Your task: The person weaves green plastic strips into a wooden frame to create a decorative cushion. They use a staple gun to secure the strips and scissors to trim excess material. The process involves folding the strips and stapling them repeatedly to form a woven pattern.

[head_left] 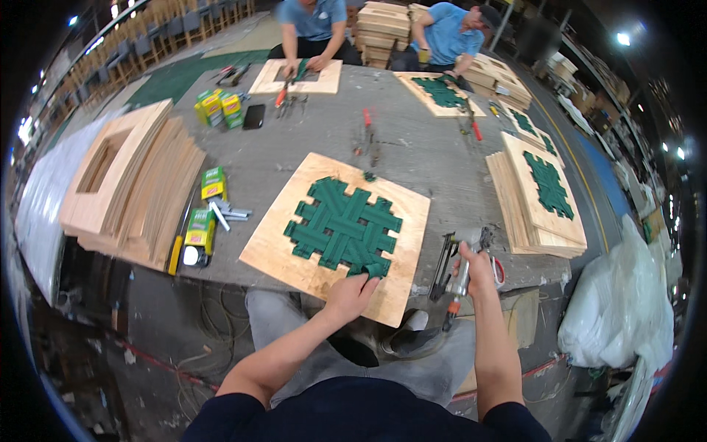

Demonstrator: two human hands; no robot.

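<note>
In front of me a square plywood panel (pixel 283 247) lies turned at an angle, its near corner past the table edge. Green webbing (pixel 342 221) is woven in crossing strips over its middle. My left hand (pixel 353 296) is closed at the near side of the weave, pinching a folded end of a green strap (pixel 374 269). To the right of the panel, my right hand (pixel 479 271) grips a pneumatic staple gun (pixel 458 283), with an orange-ended hose fitting below it. Scissors with red handles (pixel 499 271) lie beside that hand, partly hidden.
At left stand stacked plywood frames (pixel 136 184), staple boxes (pixel 200 228), loose staple strips (pixel 221 214) and a yellow-handled knife (pixel 175 255). Webbed panels (pixel 567 228) are piled at right. A phone (pixel 254 116) lies farther back. Two co-workers (pixel 313 29) handle panels across the table.
</note>
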